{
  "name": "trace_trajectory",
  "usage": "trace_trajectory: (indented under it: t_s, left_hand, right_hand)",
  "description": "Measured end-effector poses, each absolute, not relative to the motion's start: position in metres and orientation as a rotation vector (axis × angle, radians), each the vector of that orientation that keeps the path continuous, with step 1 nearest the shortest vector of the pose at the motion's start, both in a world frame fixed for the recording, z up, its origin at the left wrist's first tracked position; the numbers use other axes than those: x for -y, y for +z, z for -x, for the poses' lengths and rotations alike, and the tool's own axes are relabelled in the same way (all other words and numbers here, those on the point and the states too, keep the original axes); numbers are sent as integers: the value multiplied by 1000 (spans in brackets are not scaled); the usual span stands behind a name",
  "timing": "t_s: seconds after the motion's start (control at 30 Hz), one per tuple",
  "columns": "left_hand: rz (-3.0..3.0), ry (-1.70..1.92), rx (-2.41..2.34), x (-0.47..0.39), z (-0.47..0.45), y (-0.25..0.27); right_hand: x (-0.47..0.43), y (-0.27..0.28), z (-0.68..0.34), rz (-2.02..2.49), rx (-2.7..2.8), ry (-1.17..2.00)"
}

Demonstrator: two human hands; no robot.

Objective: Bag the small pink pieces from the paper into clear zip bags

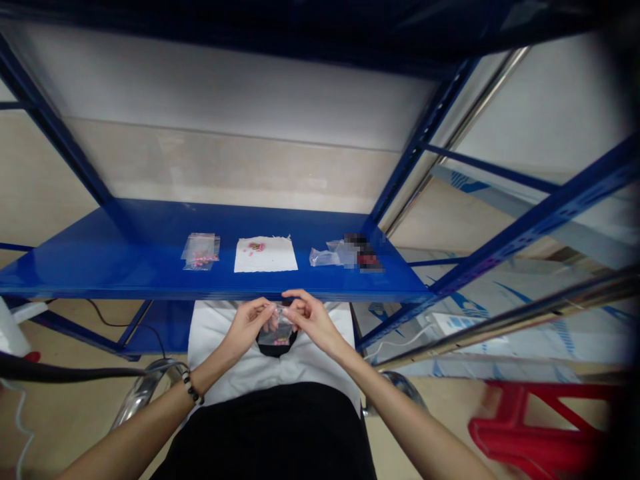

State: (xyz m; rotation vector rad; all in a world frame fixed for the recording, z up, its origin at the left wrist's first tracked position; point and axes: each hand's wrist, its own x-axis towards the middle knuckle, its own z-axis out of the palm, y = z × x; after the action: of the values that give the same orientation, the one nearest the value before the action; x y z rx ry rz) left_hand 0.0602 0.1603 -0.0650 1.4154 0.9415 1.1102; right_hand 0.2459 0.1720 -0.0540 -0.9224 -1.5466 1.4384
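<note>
Between both hands, over my lap, hangs a small clear zip bag (276, 333) with a few pink and yellow bits at its bottom. My left hand (251, 322) pinches the bag's top edge at one corner. At the opposite corner my right hand (312, 319) grips it between thumb and fingers. On the blue shelf in front lies a white cloth or paper (273, 257) bearing a few small pink and yellowish pieces (257, 247). Left of it are clear bags (201, 253) holding pink beads or pieces.
The blue metal shelf (150, 227) spans the front, with uprights on both sides. Clear plastic bags (325, 256) and a blurred-out dark item (367, 253) lie at its right. A red plastic stool (525, 427) stands at lower right.
</note>
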Motion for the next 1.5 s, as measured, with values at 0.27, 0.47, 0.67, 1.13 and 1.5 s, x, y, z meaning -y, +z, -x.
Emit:
trace_trajectory:
  t_s: [0.27, 0.47, 0.67, 1.13, 1.5]
  left_hand:
    - [-1534, 1122, -982, -158, -56, -52]
    - [-1628, 1127, -1026, -159, -53, -46]
    - [-1537, 1094, -964, -163, -56, -49]
    - [-1615, 1102, -1084, -158, -44, -37]
    - [-1460, 1203, -1098, -153, -50, -40]
  right_hand:
    - [-170, -45, -244, 950, 1472, 1456]
    - [-170, -40, -241, 926, 1453, 1451]
    - [-170, -43, -239, 913, 1453, 1536]
    - [-171, -28, -250, 960, 1520, 1567]
    - [-170, -34, -253, 931, 1456, 1568]
